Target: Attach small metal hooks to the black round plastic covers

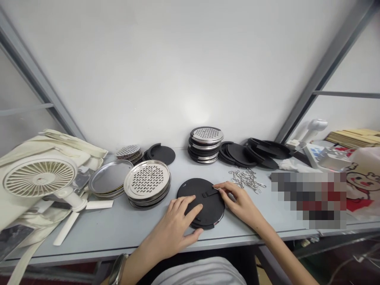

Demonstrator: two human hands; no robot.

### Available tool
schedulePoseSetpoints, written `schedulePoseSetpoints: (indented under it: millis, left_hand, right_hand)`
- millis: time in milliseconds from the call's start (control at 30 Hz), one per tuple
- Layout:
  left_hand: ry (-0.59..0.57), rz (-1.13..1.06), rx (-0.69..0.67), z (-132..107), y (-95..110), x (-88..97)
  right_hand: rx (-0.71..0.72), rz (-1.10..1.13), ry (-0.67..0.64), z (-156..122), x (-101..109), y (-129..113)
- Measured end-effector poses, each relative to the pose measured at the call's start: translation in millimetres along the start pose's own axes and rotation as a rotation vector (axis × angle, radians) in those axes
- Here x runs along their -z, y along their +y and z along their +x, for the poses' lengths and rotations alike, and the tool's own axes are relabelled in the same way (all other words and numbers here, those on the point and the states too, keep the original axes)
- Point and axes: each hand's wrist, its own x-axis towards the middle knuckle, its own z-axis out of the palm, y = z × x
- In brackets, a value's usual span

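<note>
A round black plastic disc [204, 213] lies on the table in front of me, with a raised slot near its middle. Spread across its left side, the fingers of my left hand [178, 223] rest flat on it. My right hand [236, 200] pinches a small metal wire clip [216, 189] at the disc's upper right edge; most of the clip is hidden by the fingertips. Beyond that hand is a loose pile of metal wire clips [246, 179]. A stack of metal grater discs [150, 180] sits to the left of the black disc.
Flat metal discs [111, 177] and a white fan [41, 180] stand at the left. Against the wall is a stack of black-rimmed grater discs [206, 138], beside more black plastic discs [240, 153]. At the right are a printed bag [363, 178] and wooden boards [356, 138].
</note>
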Motion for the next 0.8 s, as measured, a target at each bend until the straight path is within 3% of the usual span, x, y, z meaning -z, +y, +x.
schedulePoseSetpoints:
  millis: [333,800]
  left_hand:
    - [0.029,-0.008,-0.009,-1.2,0.7,0.9]
    - [0.047,-0.018,-0.019,-0.6,1.9,1.8]
  right_hand:
    - [0.022,0.012,0.079,-0.8,0.9,1.8]
    - [0.016,0.026,0.062,-0.8,2.3,1.3]
